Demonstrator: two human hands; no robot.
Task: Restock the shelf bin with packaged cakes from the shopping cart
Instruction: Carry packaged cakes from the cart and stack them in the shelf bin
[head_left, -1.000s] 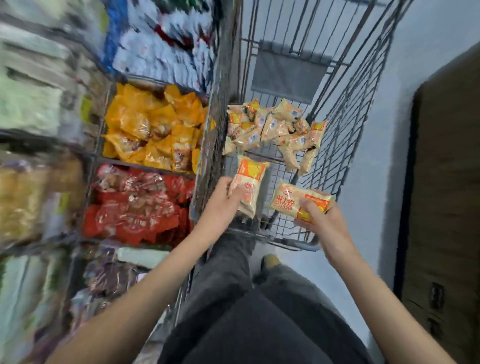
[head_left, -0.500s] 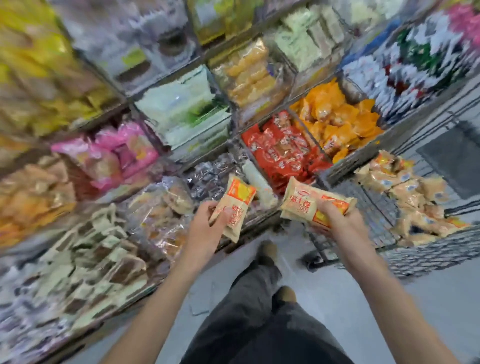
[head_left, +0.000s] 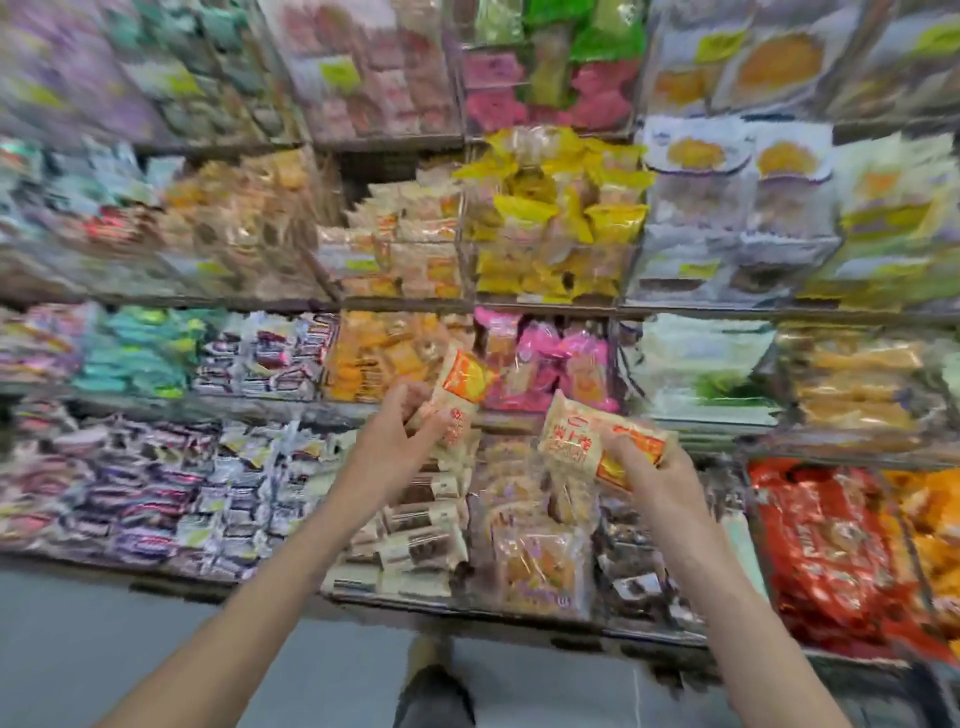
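Note:
My left hand (head_left: 395, 441) grips one packaged cake (head_left: 457, 395), a cream wrapper with an orange and yellow end, held up and tilted. A second packaged cake (head_left: 576, 441) of the same kind lies sideways in the grip of my right hand (head_left: 654, 478). Both packs hang in front of the shelf's lower rows. Up on the middle row, a bin (head_left: 400, 249) holds several look-alike cream and orange packs. The shopping cart is out of view. Motion blur softens the whole frame.
Tiers of wire shelf bins fill the view: yellow packs (head_left: 556, 218), pink packs (head_left: 545, 358), red packs (head_left: 826, 545) at the lower right, dark-wrapped bars (head_left: 171, 499) at the lower left. Grey floor (head_left: 130, 649) runs along the bottom, with my shoe (head_left: 434, 691) on it.
My view has swung left from the cart to face the shelf head-on. Both hands, each still holding a cake pack, have risen toward the shelf. The cart has left the frame.

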